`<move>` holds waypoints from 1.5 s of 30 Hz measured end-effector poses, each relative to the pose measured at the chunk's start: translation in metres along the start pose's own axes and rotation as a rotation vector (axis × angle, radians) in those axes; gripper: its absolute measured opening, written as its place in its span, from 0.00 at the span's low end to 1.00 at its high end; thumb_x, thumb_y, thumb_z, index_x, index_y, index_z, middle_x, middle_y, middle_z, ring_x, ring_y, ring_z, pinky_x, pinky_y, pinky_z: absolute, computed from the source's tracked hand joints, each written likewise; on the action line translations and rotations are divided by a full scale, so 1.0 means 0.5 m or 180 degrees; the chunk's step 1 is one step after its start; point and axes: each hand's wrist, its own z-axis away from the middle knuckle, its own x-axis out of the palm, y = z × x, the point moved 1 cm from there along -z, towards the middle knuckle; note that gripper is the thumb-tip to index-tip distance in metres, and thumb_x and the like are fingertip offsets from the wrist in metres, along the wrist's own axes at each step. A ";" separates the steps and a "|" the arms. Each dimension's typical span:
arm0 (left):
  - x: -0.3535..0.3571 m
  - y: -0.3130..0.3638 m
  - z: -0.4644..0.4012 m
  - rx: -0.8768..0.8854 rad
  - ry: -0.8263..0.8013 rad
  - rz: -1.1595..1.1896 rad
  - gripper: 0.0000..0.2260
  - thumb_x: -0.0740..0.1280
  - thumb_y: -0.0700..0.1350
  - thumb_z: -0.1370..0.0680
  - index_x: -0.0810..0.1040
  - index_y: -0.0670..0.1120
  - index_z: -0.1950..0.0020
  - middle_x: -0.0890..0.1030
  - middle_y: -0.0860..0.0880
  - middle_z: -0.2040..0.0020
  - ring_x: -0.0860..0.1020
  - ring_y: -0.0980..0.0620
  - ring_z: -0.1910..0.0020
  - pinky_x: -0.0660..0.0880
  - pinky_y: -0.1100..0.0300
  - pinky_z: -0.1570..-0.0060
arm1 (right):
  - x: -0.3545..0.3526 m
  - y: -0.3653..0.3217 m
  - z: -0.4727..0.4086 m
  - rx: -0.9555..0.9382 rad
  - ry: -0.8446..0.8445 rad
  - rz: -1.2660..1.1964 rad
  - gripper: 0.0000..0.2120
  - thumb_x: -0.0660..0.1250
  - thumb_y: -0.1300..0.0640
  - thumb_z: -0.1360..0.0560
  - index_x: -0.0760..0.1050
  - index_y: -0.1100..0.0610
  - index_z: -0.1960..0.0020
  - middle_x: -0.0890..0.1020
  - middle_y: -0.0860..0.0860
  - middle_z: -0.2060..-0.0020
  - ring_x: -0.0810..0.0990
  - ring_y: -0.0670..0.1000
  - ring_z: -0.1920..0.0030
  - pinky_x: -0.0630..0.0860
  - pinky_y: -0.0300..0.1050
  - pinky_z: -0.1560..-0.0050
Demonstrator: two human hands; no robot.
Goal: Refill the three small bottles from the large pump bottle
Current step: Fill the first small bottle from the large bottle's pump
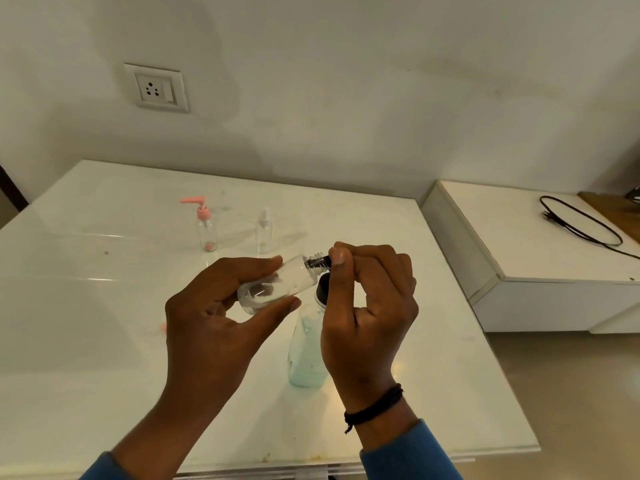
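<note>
My left hand point(214, 313) grips a small clear bottle point(294, 278), tilted on its side with its threaded neck pointing right. My right hand point(367, 306) pinches a small black cap point(325, 262) right at that neck. Just below stands the large bottle point(306, 358) holding pale teal liquid; its black top point(323, 289) shows beside my right thumb, and the hand hides the rest of it. Further back on the table stand a small bottle with a pink pump point(207, 230) and a small clear spray bottle point(264, 230), both upright.
The white glossy table point(86, 306) runs up to a wall with a socket point(156, 88). A lower white cabinet point(519, 237) on the right carries a black cable point(581, 223). A small pink bit point(163, 328) lies on the table by my left hand.
</note>
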 end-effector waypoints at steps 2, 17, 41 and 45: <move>0.000 -0.001 0.002 0.0029 -0.0020 -0.0021 0.20 0.79 0.46 0.34 0.84 0.44 0.44 0.85 0.53 0.49 0.84 0.53 0.48 0.78 0.68 0.47 | -0.001 -0.003 0.000 -0.0027 0.0034 0.0011 0.13 0.65 0.58 0.20 0.81 0.61 0.61 0.82 0.50 0.63 0.76 0.49 0.60 0.71 0.50 0.59; 0.005 0.000 0.005 -0.0001 -0.0015 0.0047 0.20 0.78 0.45 0.34 0.83 0.42 0.44 0.85 0.52 0.49 0.84 0.55 0.50 0.77 0.70 0.48 | -0.001 0.003 0.006 0.0078 -0.0028 -0.0092 0.14 0.65 0.58 0.20 0.81 0.62 0.61 0.82 0.50 0.63 0.78 0.51 0.60 0.71 0.53 0.59; 0.005 0.001 0.007 0.0016 -0.0034 0.0056 0.20 0.79 0.44 0.34 0.83 0.43 0.44 0.85 0.51 0.49 0.84 0.54 0.49 0.78 0.68 0.46 | -0.005 0.001 -0.003 0.0062 -0.0064 -0.0094 0.13 0.65 0.58 0.20 0.81 0.61 0.61 0.82 0.50 0.64 0.77 0.51 0.60 0.72 0.53 0.59; 0.004 -0.004 0.006 0.0068 -0.0042 -0.0068 0.20 0.79 0.44 0.34 0.83 0.42 0.44 0.85 0.51 0.49 0.84 0.52 0.49 0.79 0.67 0.46 | -0.002 0.006 0.012 0.0075 0.0032 -0.0212 0.12 0.66 0.59 0.20 0.83 0.63 0.57 0.83 0.51 0.61 0.79 0.51 0.58 0.74 0.57 0.60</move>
